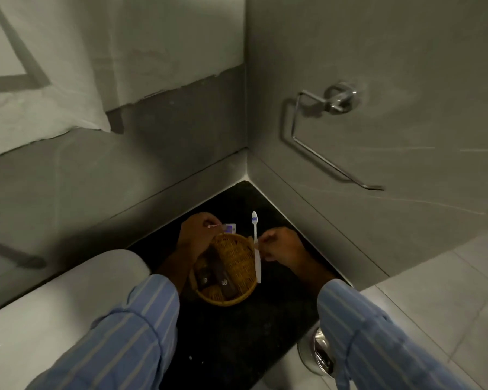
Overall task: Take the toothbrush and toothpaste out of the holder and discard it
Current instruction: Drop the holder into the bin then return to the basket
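A round wicker basket (pixel 231 270) sits on a black counter (pixel 237 333) wedged into the corner of two grey walls. Inside it lie dark items, one or two with small silver dots, too dim to identify. The left hand (pixel 196 235) reaches over the basket's far rim, its grip pinched closed on a small packet (pixel 228 228) with a purple-and-white end and a thin red-and-white edge; whether this is the toothpaste cannot be told, since the fingers cover most of it. The right hand (pixel 282 247) is just beside the basket's right edge, its grip closed on the handle of a white toothbrush (pixel 254 225), which stands nearly upright with its head up and clear of the basket. A white wrapper strip (pixel 257 267) hangs down from this hand along the basket's right rim.

Both forearms wear blue striped sleeves (pixel 130 333) that cover much of the near counter. To the left, a white rounded fixture (pixel 54 305) borders the counter and is cut off by the picture's edge. At lower right, a chrome round fitting (pixel 320 353) is partly hidden behind the right sleeve. On the right wall hangs a bare chrome paper-roll holder (pixel 321 128). A white towel (pixel 68 66) hangs on the left wall, above the counter. The scene is dim, and the counter's surface shows little detail.
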A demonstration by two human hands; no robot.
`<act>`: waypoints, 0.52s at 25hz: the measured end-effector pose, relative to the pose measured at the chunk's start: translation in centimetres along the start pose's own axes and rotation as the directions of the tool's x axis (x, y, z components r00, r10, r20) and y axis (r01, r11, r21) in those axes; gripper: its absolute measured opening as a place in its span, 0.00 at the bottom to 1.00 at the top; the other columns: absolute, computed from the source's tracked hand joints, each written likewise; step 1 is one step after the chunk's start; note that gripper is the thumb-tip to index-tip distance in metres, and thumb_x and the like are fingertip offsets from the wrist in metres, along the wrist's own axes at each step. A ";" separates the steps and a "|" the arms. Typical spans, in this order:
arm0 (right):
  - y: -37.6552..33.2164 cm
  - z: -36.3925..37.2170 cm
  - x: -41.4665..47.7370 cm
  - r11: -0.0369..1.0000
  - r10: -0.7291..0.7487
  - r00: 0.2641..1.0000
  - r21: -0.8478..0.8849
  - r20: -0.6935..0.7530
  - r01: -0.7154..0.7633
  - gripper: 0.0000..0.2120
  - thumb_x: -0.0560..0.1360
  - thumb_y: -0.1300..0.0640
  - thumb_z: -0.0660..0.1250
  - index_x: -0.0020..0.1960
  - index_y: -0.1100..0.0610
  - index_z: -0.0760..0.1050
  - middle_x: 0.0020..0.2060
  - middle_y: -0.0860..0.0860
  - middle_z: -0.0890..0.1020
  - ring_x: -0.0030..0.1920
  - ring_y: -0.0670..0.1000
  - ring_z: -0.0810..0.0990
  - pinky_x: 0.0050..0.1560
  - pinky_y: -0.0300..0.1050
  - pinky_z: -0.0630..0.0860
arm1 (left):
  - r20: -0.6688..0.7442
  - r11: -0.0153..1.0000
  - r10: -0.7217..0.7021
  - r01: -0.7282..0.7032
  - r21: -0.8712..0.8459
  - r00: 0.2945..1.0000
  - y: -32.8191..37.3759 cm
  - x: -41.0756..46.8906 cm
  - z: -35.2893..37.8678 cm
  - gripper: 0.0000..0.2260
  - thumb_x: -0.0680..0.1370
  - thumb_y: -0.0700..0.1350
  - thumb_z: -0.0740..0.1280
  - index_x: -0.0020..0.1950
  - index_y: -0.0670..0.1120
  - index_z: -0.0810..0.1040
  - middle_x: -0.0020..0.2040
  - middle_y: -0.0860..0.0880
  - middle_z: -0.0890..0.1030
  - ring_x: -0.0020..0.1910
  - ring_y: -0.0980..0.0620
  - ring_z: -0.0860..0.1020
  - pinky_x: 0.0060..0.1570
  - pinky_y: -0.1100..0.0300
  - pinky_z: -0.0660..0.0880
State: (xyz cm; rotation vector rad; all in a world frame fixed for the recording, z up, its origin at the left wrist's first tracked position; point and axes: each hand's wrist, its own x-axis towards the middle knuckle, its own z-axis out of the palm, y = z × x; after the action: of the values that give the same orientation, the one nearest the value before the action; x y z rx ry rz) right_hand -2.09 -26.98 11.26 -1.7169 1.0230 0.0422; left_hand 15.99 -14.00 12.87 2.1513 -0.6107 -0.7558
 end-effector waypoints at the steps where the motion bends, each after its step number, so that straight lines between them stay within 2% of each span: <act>1: -0.6 0.9 1.1 0.999 -0.001 1.000 -0.038 0.004 0.002 0.01 0.74 0.57 0.74 0.45 0.52 0.83 0.42 0.51 0.85 0.42 0.48 0.86 0.46 0.44 0.84 | 0.041 0.999 -0.008 0.006 0.037 0.999 -0.7 1.0 -0.3 0.03 0.72 0.43 0.75 0.43 0.45 0.83 0.38 0.45 0.84 0.36 0.48 0.83 0.34 0.66 0.78; 3: -1.8 2.4 3.4 0.995 0.032 0.999 -0.091 -0.002 -0.032 0.03 0.75 0.54 0.73 0.42 0.50 0.82 0.39 0.48 0.84 0.39 0.45 0.83 0.42 0.39 0.81 | 0.131 0.995 -0.029 0.016 0.098 0.991 -2.0 3.1 -0.8 0.04 0.74 0.39 0.73 0.48 0.41 0.84 0.43 0.40 0.85 0.42 0.43 0.85 0.41 0.60 0.82; 5: -2.4 3.6 5.6 0.989 0.067 0.997 -0.127 -0.038 -0.072 0.05 0.76 0.53 0.71 0.43 0.53 0.83 0.40 0.51 0.84 0.39 0.47 0.83 0.41 0.38 0.79 | 0.227 0.981 -0.030 -0.015 0.195 0.973 -2.7 5.1 -0.9 0.09 0.73 0.38 0.74 0.53 0.38 0.84 0.48 0.39 0.85 0.46 0.41 0.85 0.47 0.53 0.83; 7: -2.7 4.6 7.5 0.970 0.047 0.998 -0.238 -0.043 -0.056 0.10 0.78 0.54 0.68 0.52 0.60 0.84 0.48 0.57 0.85 0.48 0.53 0.84 0.52 0.45 0.80 | 0.297 0.957 0.003 -0.089 0.276 0.955 -3.1 6.8 -0.8 0.14 0.70 0.39 0.77 0.53 0.37 0.82 0.48 0.39 0.84 0.46 0.39 0.85 0.48 0.48 0.83; 9: -2.9 5.4 9.0 0.934 0.071 0.997 -0.351 -0.011 -0.070 0.13 0.80 0.55 0.66 0.57 0.61 0.82 0.55 0.58 0.84 0.56 0.55 0.82 0.62 0.49 0.77 | 0.336 0.918 0.017 -0.148 0.367 0.942 -3.3 8.4 -0.4 0.15 0.67 0.41 0.79 0.50 0.38 0.81 0.49 0.39 0.84 0.48 0.40 0.83 0.49 0.49 0.81; 13: -2.4 6.1 10.8 0.918 0.110 0.994 -0.384 0.006 -0.099 0.14 0.80 0.54 0.66 0.60 0.62 0.81 0.59 0.58 0.82 0.60 0.54 0.80 0.66 0.49 0.75 | 0.475 0.837 -0.054 -0.219 0.501 0.878 -3.5 10.2 0.9 0.15 0.69 0.43 0.79 0.52 0.39 0.84 0.55 0.42 0.83 0.55 0.43 0.81 0.51 0.58 0.75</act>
State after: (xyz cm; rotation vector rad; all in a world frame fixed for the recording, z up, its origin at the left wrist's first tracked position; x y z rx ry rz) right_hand 8.91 -28.49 5.21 -2.0047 1.1402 0.3554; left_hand 23.24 -18.73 6.39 2.4251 -1.3087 -1.1864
